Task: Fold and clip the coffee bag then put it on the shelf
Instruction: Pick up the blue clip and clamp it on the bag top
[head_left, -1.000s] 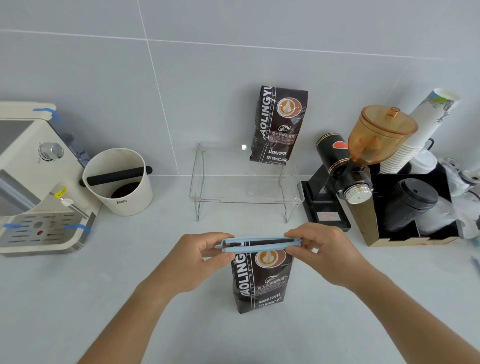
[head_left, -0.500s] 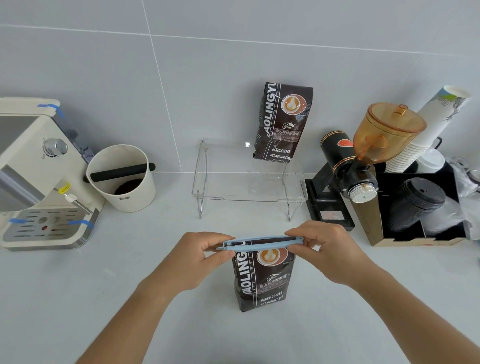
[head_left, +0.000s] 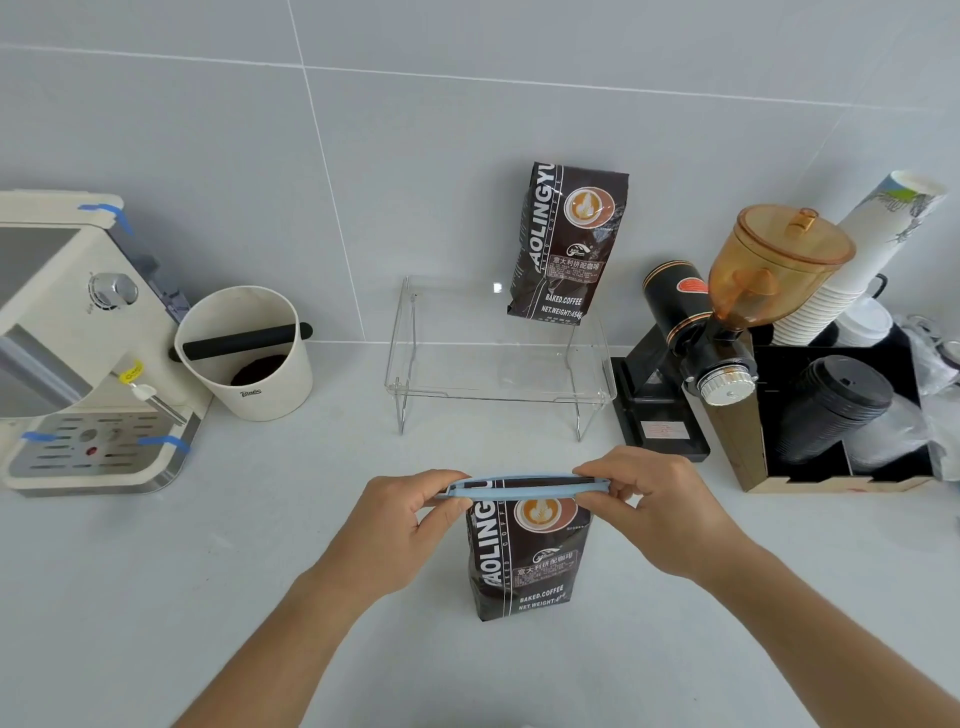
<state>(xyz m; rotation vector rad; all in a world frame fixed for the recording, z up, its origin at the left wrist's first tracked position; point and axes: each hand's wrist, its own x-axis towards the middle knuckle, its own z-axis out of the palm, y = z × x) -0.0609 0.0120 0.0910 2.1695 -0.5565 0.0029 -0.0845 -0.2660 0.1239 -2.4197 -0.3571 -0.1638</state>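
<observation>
A dark brown coffee bag (head_left: 524, 561) stands upright on the grey counter in front of me. A long light-blue clip (head_left: 524, 487) lies across its folded top. My left hand (head_left: 400, 525) pinches the clip's left end, and my right hand (head_left: 660, 512) pinches its right end. The clear acrylic shelf (head_left: 498, 400) stands behind the bag, against the wall. A second, matching coffee bag (head_left: 569, 244) stands on the shelf's back right part, leaning on the wall.
An espresso machine (head_left: 78, 353) sits at the left with a white knock box (head_left: 249, 353) beside it. A coffee grinder (head_left: 727, 322) with an amber hopper stands right of the shelf. A black organiser (head_left: 831, 483) holds cup stacks and lids at the far right.
Both hands have stayed on the clip's ends atop the bag. The clip's two arms look pressed closer together. The view has shifted slightly.
</observation>
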